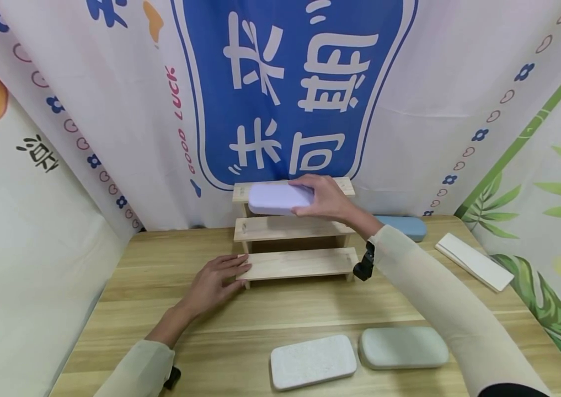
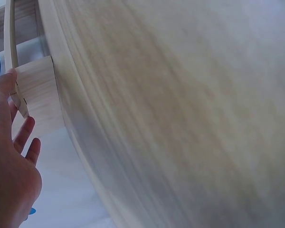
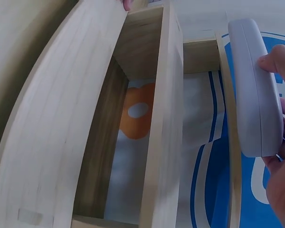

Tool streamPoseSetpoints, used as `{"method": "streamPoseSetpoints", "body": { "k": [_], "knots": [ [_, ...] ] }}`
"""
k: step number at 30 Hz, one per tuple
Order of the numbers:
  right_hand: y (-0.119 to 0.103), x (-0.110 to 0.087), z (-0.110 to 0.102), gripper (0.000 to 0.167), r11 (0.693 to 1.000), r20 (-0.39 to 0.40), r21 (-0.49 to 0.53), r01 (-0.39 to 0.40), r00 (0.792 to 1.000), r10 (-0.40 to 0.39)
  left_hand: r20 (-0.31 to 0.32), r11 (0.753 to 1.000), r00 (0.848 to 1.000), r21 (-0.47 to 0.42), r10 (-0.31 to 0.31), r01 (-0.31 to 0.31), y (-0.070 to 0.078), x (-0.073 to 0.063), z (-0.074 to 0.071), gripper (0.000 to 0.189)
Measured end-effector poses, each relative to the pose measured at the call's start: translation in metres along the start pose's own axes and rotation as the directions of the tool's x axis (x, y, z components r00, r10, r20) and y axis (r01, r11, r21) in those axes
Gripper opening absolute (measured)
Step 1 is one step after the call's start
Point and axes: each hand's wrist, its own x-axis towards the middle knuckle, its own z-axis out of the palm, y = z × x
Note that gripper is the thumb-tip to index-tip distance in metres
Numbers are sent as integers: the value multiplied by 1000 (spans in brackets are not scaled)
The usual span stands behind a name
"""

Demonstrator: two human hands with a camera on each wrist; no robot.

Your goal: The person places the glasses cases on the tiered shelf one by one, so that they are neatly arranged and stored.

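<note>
A lavender glasses case (image 1: 275, 197) is in my right hand (image 1: 327, 198), pinched at its right end between thumb and fingers. It overlaps the top board of a three-tier wooden stand (image 1: 300, 263) in the head view. In the right wrist view the case (image 3: 254, 90) appears beside the top board's edge, its seam facing the camera, with the thumb (image 3: 275, 61) on one face. My left hand (image 1: 215, 281) touches the left end of the lowest board, fingertips lying on its corner. In the left wrist view two fingers (image 2: 26, 135) extend straight, apart from the wood.
A white speckled case (image 1: 312, 362) and a grey-green case (image 1: 404, 347) lie near the table's front. Behind my right forearm is a blue case (image 1: 404, 227). A long white case (image 1: 474, 262) lies at the right. A printed curtain (image 1: 419, 121) hangs behind the stand.
</note>
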Motion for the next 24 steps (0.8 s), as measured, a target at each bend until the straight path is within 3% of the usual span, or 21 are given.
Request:
{"method": "streamPoseSetpoints", "body": {
  "k": [24],
  "knots": [
    [-6,34,13,67,997,19,30,-77,997,77,0,1000,1000,-11,-6,6,4,0,-2,45]
  ]
}}
